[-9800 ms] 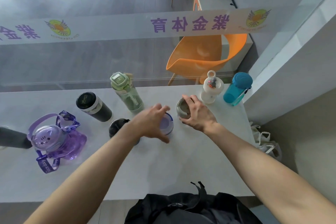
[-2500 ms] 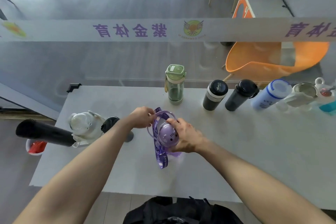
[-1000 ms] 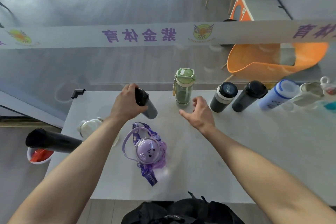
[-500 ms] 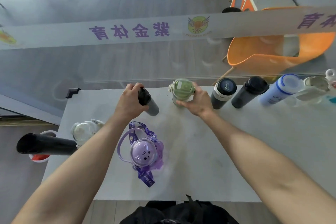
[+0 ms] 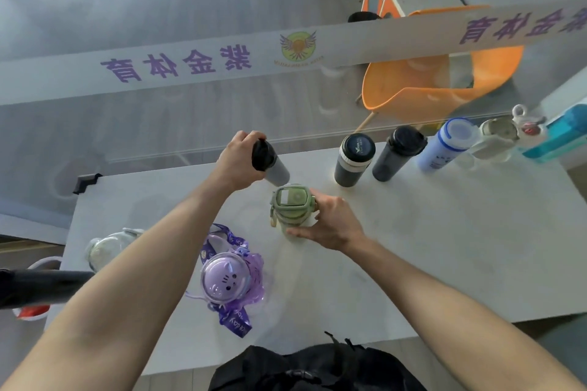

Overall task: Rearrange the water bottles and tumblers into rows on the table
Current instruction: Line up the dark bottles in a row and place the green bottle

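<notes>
My left hand (image 5: 237,160) grips the black cap of a grey tumbler (image 5: 275,170) near the far edge of the white table (image 5: 444,247). My right hand (image 5: 330,222) holds a green bottle (image 5: 290,205) just in front of that tumbler. A purple cat-faced bottle (image 5: 226,282) with a strap stands nearer me on the left. Along the far edge to the right stand a black-and-white tumbler (image 5: 353,158), a dark tumbler (image 5: 397,152), a blue-capped bottle (image 5: 446,144), a steel-lidded cup (image 5: 495,140), a white bottle (image 5: 525,124) and a teal bottle (image 5: 559,136).
A clear bottle (image 5: 109,246) and a long black flask (image 5: 41,287) are at the table's left end, above a red and white object (image 5: 30,313). A glass pane with a printed banner (image 5: 190,63) rises behind the table, an orange chair (image 5: 441,89) beyond it. A black bag (image 5: 317,368) lies at the near edge.
My right hand has drawn the green bottle from the far edge toward me. My left hand still holds the grey tumbler, now just behind the green bottle. The camera tilted slightly.
</notes>
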### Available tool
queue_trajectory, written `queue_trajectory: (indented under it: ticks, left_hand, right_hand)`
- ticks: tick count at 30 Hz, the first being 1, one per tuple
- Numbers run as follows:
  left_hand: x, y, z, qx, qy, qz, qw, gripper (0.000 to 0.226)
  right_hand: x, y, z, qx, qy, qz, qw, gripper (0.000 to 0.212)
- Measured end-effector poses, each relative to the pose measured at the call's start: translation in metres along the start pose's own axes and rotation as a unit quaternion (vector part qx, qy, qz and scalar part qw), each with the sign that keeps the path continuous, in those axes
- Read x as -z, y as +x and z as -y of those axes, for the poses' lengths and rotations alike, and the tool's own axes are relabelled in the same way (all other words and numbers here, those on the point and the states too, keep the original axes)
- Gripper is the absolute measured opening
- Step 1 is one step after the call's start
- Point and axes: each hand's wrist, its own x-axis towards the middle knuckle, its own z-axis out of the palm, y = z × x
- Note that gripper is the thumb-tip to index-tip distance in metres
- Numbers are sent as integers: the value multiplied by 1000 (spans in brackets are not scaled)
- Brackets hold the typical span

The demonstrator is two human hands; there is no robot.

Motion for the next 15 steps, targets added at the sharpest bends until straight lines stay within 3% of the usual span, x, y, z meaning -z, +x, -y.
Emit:
queue_trajectory:
  ticks: [9, 12, 15]
  left_hand:
    - [-21, 33, -41, -72, 28, 87, 993, 87]
    - [-27, 41, -55, -77, 26, 98, 992, 91]
    - [-32, 46, -66, -102, 40, 107, 988, 80]
  right_hand:
    - [-5, -15, -10, 1, -11, 61, 998, 89]
    - [-4, -17, -15, 6, -29, 106, 994, 100]
    - [-3, -19, -27, -18, -30, 127, 991, 114]
